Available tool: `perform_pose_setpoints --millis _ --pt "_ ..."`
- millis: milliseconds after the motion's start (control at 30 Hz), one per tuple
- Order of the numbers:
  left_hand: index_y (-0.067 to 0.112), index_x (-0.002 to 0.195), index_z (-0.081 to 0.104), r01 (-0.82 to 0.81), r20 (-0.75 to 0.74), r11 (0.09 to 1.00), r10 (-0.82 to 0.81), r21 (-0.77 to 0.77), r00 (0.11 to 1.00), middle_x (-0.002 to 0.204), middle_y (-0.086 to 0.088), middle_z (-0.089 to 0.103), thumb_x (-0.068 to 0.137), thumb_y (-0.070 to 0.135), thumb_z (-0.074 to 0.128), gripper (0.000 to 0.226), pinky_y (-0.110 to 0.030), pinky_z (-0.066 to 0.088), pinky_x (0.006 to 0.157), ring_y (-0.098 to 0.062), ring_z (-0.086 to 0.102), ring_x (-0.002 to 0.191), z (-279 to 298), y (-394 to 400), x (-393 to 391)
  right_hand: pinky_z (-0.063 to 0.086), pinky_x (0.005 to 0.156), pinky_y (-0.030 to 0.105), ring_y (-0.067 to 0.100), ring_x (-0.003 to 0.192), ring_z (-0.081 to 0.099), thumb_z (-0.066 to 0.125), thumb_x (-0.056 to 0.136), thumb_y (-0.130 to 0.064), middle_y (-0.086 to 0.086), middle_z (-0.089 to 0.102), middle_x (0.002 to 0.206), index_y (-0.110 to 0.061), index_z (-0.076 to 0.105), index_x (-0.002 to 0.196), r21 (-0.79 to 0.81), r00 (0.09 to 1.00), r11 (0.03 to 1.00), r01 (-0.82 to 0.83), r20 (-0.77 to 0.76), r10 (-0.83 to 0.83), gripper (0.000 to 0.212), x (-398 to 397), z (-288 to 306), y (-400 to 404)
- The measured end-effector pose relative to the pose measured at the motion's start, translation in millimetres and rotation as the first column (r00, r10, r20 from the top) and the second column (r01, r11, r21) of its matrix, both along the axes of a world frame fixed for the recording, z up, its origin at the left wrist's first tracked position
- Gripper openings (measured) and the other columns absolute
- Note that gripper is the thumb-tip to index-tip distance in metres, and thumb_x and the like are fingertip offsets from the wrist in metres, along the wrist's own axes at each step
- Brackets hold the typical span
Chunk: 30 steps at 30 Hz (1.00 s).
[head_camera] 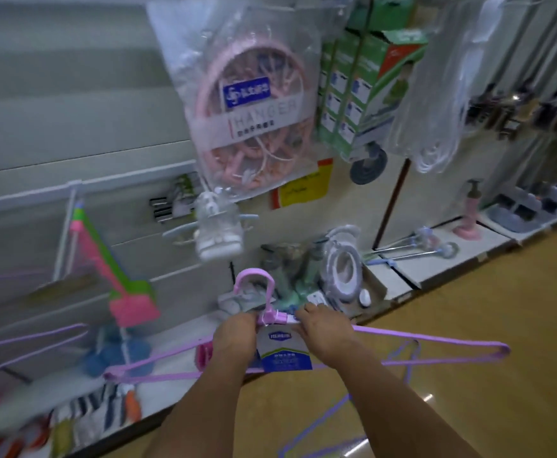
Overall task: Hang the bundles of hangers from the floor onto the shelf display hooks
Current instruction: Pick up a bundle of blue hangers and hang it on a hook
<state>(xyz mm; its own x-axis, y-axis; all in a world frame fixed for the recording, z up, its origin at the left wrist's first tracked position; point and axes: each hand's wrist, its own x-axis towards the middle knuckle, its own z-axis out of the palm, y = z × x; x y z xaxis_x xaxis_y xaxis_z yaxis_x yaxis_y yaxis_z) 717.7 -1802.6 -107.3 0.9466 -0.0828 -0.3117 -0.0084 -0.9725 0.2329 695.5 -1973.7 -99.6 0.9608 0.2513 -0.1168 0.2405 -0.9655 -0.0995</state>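
Both hands grip the pink hanger bundle (280, 320) at its neck, left hand (234, 333) and right hand (325, 328) either side. Not hooked yet; purple hangers (402, 358) below the right hand look left to do.

Wooden floor (468, 375) runs along right, glossy. Purple hangers (402, 361) lie on it near base shelf. White base shelf (435, 269) carries open cardboard box (374, 285) of bagged goods, metal rods (412, 251) and pink pump bottle (468, 209) farther right. Striped items (98, 414) lie on low shelf near left, blurred.
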Motion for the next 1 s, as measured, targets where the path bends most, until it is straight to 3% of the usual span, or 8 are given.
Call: perform_pose_setpoints --millis 167,367,500,700,867,1000 --pt "0.017 0.109 0.056 -0.111 0.008 0.994 0.111 0.018 0.994 0.114 -0.008 0.064 0.088 0.017 0.056 0.021 -0.034 0.046 0.084 -0.027 0.059 0.107 6.1 59.2 -37.5 0.043 0.084 0.039 0.031 0.116 0.049 0.042 0.095 -0.013 0.011 0.052 0.126 -0.014 0.041 0.132 -0.04 0.987 0.986 -0.159 -0.012 0.159 0.037 -12.7 11.2 67.5" --pt "0.017 0.111 0.054 -0.23 0.094 0.972 0.225 0.042 0.97 0.111 -0.007 0.062 0.098 0.015 0.039 0.019 -0.031 0.045 0.079 -0.023 0.059 0.103 8.1 147.4 -81.3 0.043 0.081 0.039 0.032 0.11 0.054 0.042 0.096 -0.016 0.013 0.057 0.122 -0.012 0.045 0.126 -0.065 0.96 0.958 -0.28 -0.003 0.28 0.031 -36.1 22.1 165.4" --pt "0.017 0.116 0.055 -0.275 0.102 0.957 0.267 0.087 0.958 0.116 -0.01 0.062 0.097 0.011 0.037 0.027 -0.034 0.046 0.084 -0.028 0.059 0.108 14.6 212.1 -112.3 0.042 0.083 0.038 0.03 0.111 0.052 0.041 0.098 -0.026 0.012 0.056 0.121 -0.012 0.048 0.121 -0.01 0.953 0.953 -0.304 -0.027 0.303 0.029 -58.1 24.1 236.0" --pt "0.017 0.123 0.054 -0.339 0.093 0.933 0.329 0.122 0.94 0.12 -0.012 0.061 0.097 0.012 0.04 0.03 -0.036 0.045 0.091 -0.029 0.058 0.112 13.5 325.6 -159.7 0.044 0.084 0.038 0.031 0.11 0.055 0.042 0.095 -0.01 0.012 0.058 0.12 -0.01 0.052 0.12 -0.074 0.928 0.926 -0.369 -0.078 0.364 0.027 -90.7 27.6 353.8" --pt "0.023 0.121 0.053 -0.42 0.162 0.907 0.417 -0.017 0.894 0.115 -0.008 0.063 0.091 0.007 0.043 0.035 -0.035 0.045 0.086 -0.027 0.059 0.105 14.3 407.1 -190.3 0.047 0.084 0.036 0.028 0.108 0.059 0.041 0.095 -0.007 0.009 0.063 0.117 -0.014 0.056 0.117 0.002 0.94 0.941 -0.339 -0.049 0.338 0.028 -112.8 28.0 432.3" --pt "0.024 0.133 0.043 -0.443 0.197 0.895 0.425 0.052 0.883 0.121 -0.007 0.057 0.091 0.01 0.041 0.044 -0.038 0.04 0.094 -0.027 0.054 0.112 11.1 452.4 -206.9 0.048 0.084 0.035 0.028 0.107 0.061 0.043 0.095 -0.009 0.008 0.064 0.116 -0.016 0.057 0.117 0.012 0.934 0.935 -0.354 -0.042 0.354 0.026 -120.3 28.9 478.5"
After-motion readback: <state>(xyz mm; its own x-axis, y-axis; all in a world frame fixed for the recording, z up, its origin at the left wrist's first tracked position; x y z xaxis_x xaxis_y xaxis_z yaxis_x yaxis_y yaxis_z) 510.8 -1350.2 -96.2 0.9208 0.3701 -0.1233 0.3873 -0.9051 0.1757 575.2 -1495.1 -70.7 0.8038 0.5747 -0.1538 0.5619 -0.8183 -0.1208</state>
